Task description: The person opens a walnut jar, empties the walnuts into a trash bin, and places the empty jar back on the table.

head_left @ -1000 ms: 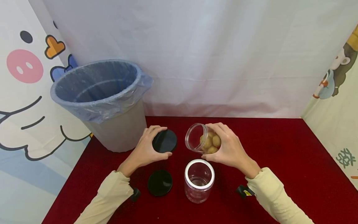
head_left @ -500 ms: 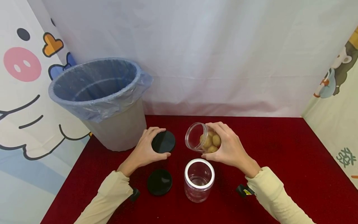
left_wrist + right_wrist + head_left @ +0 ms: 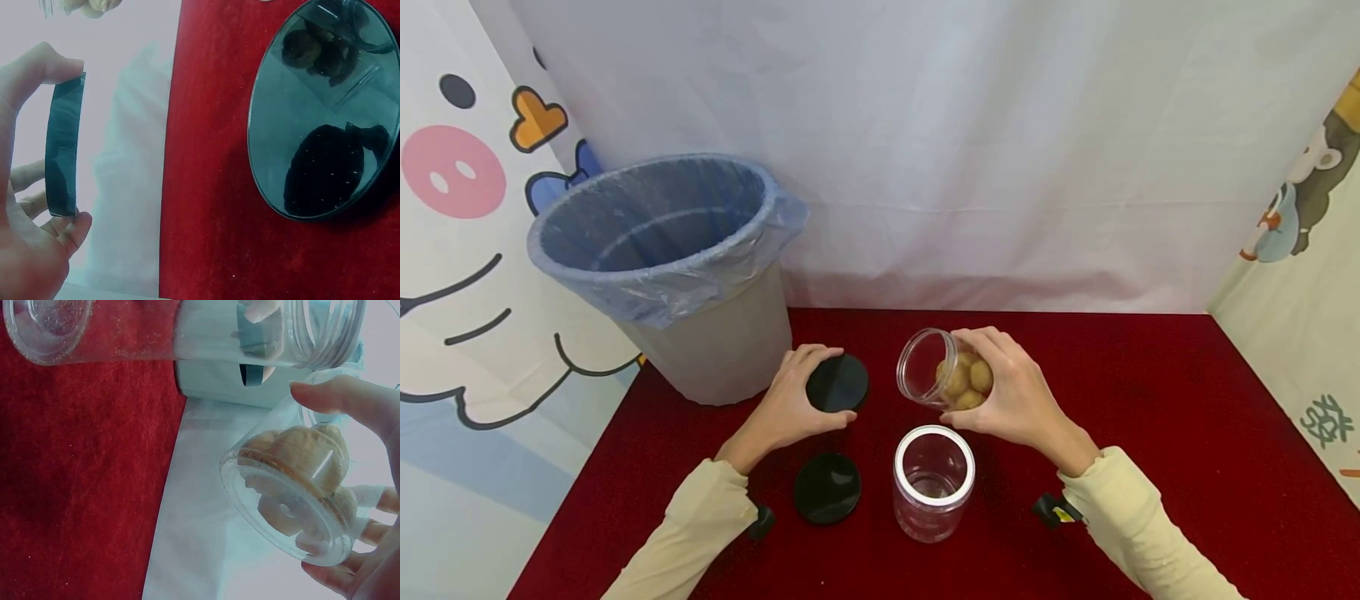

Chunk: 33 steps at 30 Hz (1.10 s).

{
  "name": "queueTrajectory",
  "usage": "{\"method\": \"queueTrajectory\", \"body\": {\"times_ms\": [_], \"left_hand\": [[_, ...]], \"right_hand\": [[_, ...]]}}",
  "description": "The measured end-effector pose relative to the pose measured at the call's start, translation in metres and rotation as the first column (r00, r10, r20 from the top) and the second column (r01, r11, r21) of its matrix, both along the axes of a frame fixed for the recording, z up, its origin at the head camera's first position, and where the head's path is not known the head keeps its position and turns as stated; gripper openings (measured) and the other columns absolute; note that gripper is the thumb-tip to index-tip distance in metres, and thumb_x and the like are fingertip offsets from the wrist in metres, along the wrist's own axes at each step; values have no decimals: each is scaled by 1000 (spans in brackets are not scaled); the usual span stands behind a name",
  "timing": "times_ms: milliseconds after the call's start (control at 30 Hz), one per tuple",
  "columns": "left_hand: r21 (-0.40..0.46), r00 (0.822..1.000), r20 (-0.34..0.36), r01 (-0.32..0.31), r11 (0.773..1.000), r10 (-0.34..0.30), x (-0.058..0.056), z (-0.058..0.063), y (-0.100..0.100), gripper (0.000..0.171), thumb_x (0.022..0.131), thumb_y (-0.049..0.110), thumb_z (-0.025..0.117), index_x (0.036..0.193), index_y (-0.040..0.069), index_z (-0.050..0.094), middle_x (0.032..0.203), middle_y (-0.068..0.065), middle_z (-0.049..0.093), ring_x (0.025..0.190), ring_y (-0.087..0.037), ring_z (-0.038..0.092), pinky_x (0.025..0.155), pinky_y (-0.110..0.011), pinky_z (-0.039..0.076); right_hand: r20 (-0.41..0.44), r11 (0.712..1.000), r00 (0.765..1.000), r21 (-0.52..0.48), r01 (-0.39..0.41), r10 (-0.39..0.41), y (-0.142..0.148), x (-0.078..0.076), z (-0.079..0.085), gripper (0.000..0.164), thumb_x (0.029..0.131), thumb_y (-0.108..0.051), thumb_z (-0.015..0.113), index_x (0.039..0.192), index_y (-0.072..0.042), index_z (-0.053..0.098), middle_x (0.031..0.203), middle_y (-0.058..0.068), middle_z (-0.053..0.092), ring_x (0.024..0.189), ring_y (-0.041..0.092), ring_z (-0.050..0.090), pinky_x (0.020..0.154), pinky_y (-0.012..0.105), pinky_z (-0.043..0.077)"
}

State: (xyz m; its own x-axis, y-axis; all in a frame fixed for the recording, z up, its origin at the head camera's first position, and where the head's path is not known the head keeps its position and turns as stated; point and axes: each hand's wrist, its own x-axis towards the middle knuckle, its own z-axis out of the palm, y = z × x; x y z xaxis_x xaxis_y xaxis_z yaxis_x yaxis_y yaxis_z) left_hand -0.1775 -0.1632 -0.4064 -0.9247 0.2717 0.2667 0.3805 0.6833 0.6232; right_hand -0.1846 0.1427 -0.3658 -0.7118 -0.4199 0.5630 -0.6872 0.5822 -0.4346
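Clear plastic jar (image 3: 931, 371), lidless, part-filled with walnuts (image 3: 958, 381) (identified by look through the wall; not certain). Position: apparently held off the table, just beyond a second jar (image 3: 928, 514), tilted well over, mouth toward the left hand.

Grip, right hand (image 3: 1011, 387): thumb and fingers spread wide around the base end. Left hand (image 3: 796, 400): pinches a black lid (image 3: 838, 383) by its edge, thumb opposite fingers. Lid and jar mouth apart.

Second jar upright, uncovered, no contents seen; second lid (image 3: 827, 489) lies flat beside it.

Step (judgement): a handling pause with both jars uncovered, leading to either pouring or capping; cannot tell which. Pouring would call for bringing the mouth over the second jar's rim and tipping further; capping, for levelling the jar and squaring the lid. Too steep a tilt could spill nuts.

Surface: table under red cloth (image 3: 1135, 433). Room: pale bin (image 3: 730, 354) with blue liner (image 3: 700, 292) at back left; white curtain (image 3: 1000, 167) behind; cartoon-printed panels (image 3: 445, 367) at either side.
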Motion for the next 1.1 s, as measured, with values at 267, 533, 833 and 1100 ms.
{"method": "queueTrajectory", "body": {"times_ms": [267, 533, 833, 1100], "left_hand": [[-10, 1000, 19, -13, 1000, 13, 2, -4, -1, 78, 62, 41, 82, 132, 21, 51, 129, -4, 46, 116, -23, 37, 87, -50, 43], [-12, 998, 54, -20, 1000, 21, 3, -9, -2, 79, 63, 41, 82, 133, 22, 50, 129, -4, 46, 117, -23, 37, 89, -51, 43], [-13, 998, 52, -30, 999, 31, 3, -14, -3, 80, 62, 42, 82, 133, 21, 50, 130, -5, 46, 117, -24, 37, 90, -52, 42], [-12, 998, 55, -31, 999, 32, 2, -18, -5, 80, 63, 41, 82, 133, 20, 50, 129, -5, 47, 116, -24, 37, 91, -50, 41]], "right_hand": [[0, 1000, 1000, 5, 4, -4, 0, 0, -1, 89, 44, -34, 91, 123, -12, 56, 109, -2, 56, 94, 14, 52, 74, 37, 47], [9, 1000, 1000, 0, 4, -4, 0, 1, 0, 90, 43, -35, 91, 123, -13, 56, 109, -4, 56, 94, 13, 52, 75, 36, 47], [14, 1000, 1000, 1, 8, -8, 1, 1, -2, 90, 43, -36, 91, 124, -13, 56, 109, -3, 56, 95, 13, 52, 75, 36, 47], [32, 1000, 999, 2, 10, -10, 0, 2, -1, 91, 43, -35, 91, 124, -14, 56, 108, -4, 56, 95, 13, 52, 75, 36, 47]]}}
